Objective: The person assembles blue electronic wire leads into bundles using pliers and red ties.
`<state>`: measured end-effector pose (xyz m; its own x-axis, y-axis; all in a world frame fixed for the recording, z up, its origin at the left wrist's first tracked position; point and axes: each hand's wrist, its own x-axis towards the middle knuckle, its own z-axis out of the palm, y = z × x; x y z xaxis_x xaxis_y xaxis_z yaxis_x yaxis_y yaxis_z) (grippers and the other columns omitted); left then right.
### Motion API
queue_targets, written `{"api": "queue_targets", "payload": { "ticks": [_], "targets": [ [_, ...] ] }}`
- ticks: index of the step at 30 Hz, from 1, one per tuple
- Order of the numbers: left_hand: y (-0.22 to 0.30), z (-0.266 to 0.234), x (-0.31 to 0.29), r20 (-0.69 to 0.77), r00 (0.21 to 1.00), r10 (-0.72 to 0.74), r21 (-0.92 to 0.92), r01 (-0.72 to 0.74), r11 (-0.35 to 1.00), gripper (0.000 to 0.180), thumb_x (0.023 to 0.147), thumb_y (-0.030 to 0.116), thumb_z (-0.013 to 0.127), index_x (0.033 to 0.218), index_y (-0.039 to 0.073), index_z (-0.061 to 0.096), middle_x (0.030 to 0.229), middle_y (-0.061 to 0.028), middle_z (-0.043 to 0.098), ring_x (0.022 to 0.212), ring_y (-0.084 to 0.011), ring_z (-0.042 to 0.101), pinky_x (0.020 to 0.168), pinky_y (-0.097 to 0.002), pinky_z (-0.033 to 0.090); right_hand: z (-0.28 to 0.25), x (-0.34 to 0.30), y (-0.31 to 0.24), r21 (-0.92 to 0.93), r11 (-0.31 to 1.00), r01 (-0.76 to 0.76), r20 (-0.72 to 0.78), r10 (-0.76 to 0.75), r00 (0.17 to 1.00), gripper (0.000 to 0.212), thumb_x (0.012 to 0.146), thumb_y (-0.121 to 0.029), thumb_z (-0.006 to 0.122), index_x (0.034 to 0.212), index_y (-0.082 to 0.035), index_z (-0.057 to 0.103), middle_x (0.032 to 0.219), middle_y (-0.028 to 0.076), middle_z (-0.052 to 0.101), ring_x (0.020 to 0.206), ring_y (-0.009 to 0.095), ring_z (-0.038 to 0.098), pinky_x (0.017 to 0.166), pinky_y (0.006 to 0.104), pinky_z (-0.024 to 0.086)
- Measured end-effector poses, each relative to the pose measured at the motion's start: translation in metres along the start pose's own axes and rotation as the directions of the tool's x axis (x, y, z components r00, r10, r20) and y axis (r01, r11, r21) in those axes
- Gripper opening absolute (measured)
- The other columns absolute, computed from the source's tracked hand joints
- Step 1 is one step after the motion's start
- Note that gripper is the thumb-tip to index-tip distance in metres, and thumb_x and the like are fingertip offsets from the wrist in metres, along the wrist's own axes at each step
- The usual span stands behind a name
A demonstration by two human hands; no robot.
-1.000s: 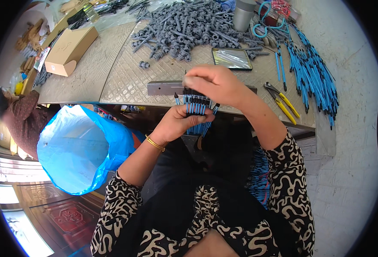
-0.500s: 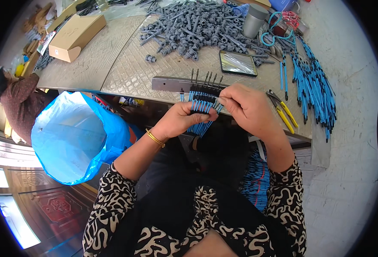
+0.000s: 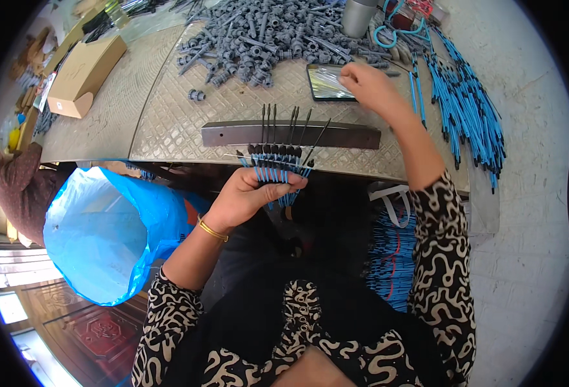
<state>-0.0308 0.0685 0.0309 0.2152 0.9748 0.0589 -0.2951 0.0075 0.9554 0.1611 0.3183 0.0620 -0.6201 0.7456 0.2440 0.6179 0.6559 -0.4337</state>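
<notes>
Near the table's front edge, my left hand (image 3: pixel 256 192) is wrapped round a fanned bundle of thin blue rods with black ends (image 3: pixel 273 173). Slim dark tips stick up from the bundle, and a thin pale strand lies across it. My right hand (image 3: pixel 376 90) is raised over a shallow black tray (image 3: pixel 320 97) of shiny, thin clear strips (image 3: pixel 327 80). Its fingers are pinched together at the tray's right part; whether a strip is between them is too small to tell.
Behind the bundle lies a dark metal bar (image 3: pixel 355 137). Grey plastic fittings (image 3: pixel 252 39) are heaped at the back, beside a grey cup (image 3: pixel 359 18). More blue rods (image 3: pixel 468 103) lie right. A blue bag (image 3: pixel 162 200) stands left; a person (image 3: pixel 23 193) sits beyond.
My right hand has left the bundle and reached up and away to the tray. My left hand still holds the rods. The yellow-handled pliers no longer show.
</notes>
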Motion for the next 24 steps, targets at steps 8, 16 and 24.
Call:
{"api": "queue_targets", "payload": {
  "ticks": [8, 16, 24],
  "targets": [
    [0.000, -0.011, 0.025, 0.014, 1.000, -0.005, -0.083, 0.006, 0.996, 0.022, 0.087, 0.001, 0.054, 0.108, -0.001, 0.060, 0.105, -0.0115, 0.063, 0.103, -0.0203, 0.058, 0.091, -0.0318, 0.044, 0.016, 0.035, 0.032, -0.251, 0.968, 0.019, 0.068, -0.002, 0.998, 0.018, 0.084, -0.022, 0.053, 0.086, -0.005, 0.054, 0.083, 0.014, 0.059, 0.083, 0.034, 0.057, 0.069, 0.0427, 0.043],
    [-0.001, -0.009, 0.035, 0.001, 0.999, -0.050, -0.087, 0.050, 0.995, 0.022, 0.086, 0.002, 0.055, 0.107, -0.001, 0.059, 0.102, -0.0126, 0.064, 0.100, -0.0208, 0.060, 0.089, -0.0316, 0.046, 0.017, 0.036, 0.039, -0.143, 0.988, 0.065, 0.040, -0.060, 0.997, 0.015, 0.085, -0.020, 0.052, 0.088, -0.005, 0.053, 0.082, 0.015, 0.058, 0.080, 0.034, 0.056, 0.068, 0.0429, 0.043],
    [0.001, 0.004, 0.034, -0.047, 0.997, -0.059, -0.096, 0.054, 0.994, 0.020, 0.085, 0.003, 0.056, 0.104, -0.001, 0.061, 0.098, -0.0128, 0.065, 0.095, -0.0206, 0.062, 0.086, -0.0317, 0.048, 0.008, 0.016, 0.038, -0.043, 0.996, 0.077, -0.004, -0.077, 0.997, 0.009, 0.085, -0.012, 0.050, 0.089, -0.004, 0.052, 0.087, 0.015, 0.057, 0.080, 0.033, 0.055, 0.068, 0.0398, 0.043]
  ]
}}
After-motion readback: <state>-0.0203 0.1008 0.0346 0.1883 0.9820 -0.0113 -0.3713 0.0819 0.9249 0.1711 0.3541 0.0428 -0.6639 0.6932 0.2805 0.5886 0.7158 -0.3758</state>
